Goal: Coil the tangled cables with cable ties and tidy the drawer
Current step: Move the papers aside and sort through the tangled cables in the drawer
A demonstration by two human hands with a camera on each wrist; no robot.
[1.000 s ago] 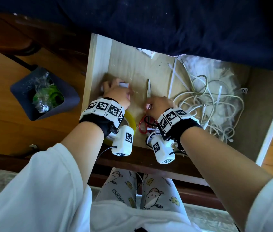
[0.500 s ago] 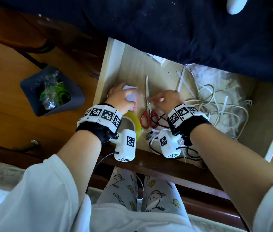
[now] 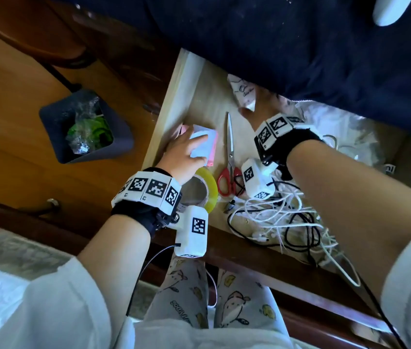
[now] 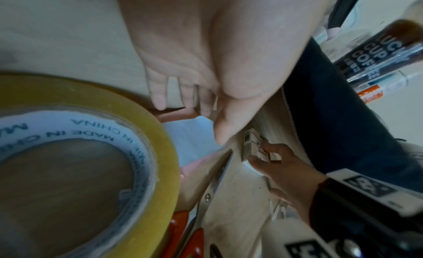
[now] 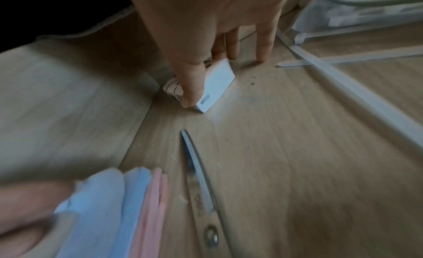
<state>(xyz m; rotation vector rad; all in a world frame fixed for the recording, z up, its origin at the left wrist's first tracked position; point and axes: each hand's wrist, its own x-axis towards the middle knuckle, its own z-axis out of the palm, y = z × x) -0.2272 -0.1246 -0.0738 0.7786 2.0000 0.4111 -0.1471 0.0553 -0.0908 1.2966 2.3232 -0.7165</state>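
right hand (image 3: 258,107) pinches small white packet (image 3: 243,93) | tangled cables (image 3: 282,217) at 5 o'clock | left hand (image 3: 186,152) presses note pads (image 3: 205,147)

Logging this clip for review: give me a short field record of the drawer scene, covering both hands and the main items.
left hand: rests on the note pads, fingers straight
right hand: pinches a small white box at the drawer's back
scissors: closed, flat between the hands
tape roll: near the left wrist
cables: tangled, uncoiled, at the drawer front
ties: loose on the drawer floor
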